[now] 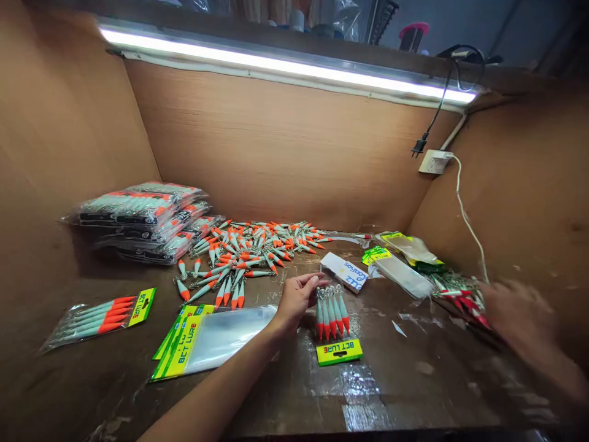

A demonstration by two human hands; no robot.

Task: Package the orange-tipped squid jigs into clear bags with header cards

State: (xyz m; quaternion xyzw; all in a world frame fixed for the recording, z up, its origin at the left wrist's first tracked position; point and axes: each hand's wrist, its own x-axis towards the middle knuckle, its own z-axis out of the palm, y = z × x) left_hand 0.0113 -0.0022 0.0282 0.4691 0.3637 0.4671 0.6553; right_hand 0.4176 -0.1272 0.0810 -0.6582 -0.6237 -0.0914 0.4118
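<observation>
A clear bag of squid lures (332, 316) with a yellow-green "BCT LURE" header lies in front of me, its header toward me. Several pale lures with orange tips sit side by side inside it. At the bag's far end, by the lures' hooks, my left hand (297, 299) pinches the plastic with thumb and fingers. My right hand (519, 310) is smeared by motion at the far right, beside a heap of red-and-white lures (464, 298); its fingers cannot be made out. A small white box (344, 272) with blue writing lies just beyond my left hand.
Loose orange-tipped lures (257, 245) are piled at the back. Stacked filled packs (147, 221) stand at the left, with a packed lure bag (101, 316) nearer. Flat header bags (221, 337) lie beside my left forearm; more bags (400, 273) lie right. A white cable (464, 209) hangs down.
</observation>
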